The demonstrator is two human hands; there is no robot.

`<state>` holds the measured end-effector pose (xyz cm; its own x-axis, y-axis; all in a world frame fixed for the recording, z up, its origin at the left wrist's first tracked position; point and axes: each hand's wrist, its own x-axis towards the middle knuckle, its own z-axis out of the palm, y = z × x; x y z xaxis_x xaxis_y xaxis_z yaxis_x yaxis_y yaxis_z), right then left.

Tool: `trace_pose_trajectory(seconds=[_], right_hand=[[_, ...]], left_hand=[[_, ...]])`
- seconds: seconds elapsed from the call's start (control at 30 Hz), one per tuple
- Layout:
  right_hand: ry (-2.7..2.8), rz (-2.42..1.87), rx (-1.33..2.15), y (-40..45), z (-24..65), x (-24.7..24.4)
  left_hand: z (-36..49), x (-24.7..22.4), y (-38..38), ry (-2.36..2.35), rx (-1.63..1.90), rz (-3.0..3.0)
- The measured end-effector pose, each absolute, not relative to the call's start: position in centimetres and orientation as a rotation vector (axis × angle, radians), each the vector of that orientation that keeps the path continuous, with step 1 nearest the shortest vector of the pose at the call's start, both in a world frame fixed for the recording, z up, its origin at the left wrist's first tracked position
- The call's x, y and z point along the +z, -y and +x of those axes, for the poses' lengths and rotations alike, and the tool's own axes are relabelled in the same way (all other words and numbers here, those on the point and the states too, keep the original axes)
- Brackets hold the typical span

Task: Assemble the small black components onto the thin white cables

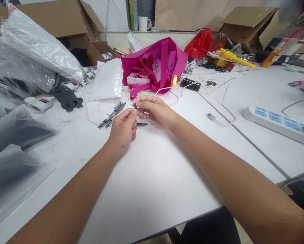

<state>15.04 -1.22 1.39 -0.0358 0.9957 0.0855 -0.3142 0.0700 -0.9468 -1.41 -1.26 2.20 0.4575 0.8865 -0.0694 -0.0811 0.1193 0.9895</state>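
Note:
My left hand (124, 130) and my right hand (155, 110) meet above the white table, thumbs and fingers pinched close together. Between their fingertips is a small, thin dark piece (135, 106), perhaps part of a pen; the fingers hide most of it. Just beyond my left hand lies a bunch of several pens (111, 114), grey and black with some clear barrels. A dark pen-like tip (143, 124) sticks out on the table beside my left fingers, its other end hidden behind the hand.
Behind my hands stands a pink bag (130, 66) with boxes inside, beside a white padded envelope (107, 81). Clear plastic packages (17, 128) crowd the left side. A white power strip (276, 120) and a USB cable plug (211, 116) lie to the right. Cardboard boxes (52, 17) stand behind.

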Motion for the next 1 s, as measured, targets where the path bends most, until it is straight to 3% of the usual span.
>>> trace_pose_trajectory(seconds=[0.77,0.87,1.0], right_hand=[[1.013,-1.042,1.273,1.3,14.5,1.5],[1.08,-1.137,1.06,1.3,14.4,1.8],[1.436,-1.198,0.469,1.4,14.6,1.5]], left_hand=[[-1.5,2.3,0.8,-0.809,0.882,1.078],[-1.6,2.4,0.6,-0.815,0.91,1.025],[-1.8,2.5,0.3,-0.814,0.935,0.949]])
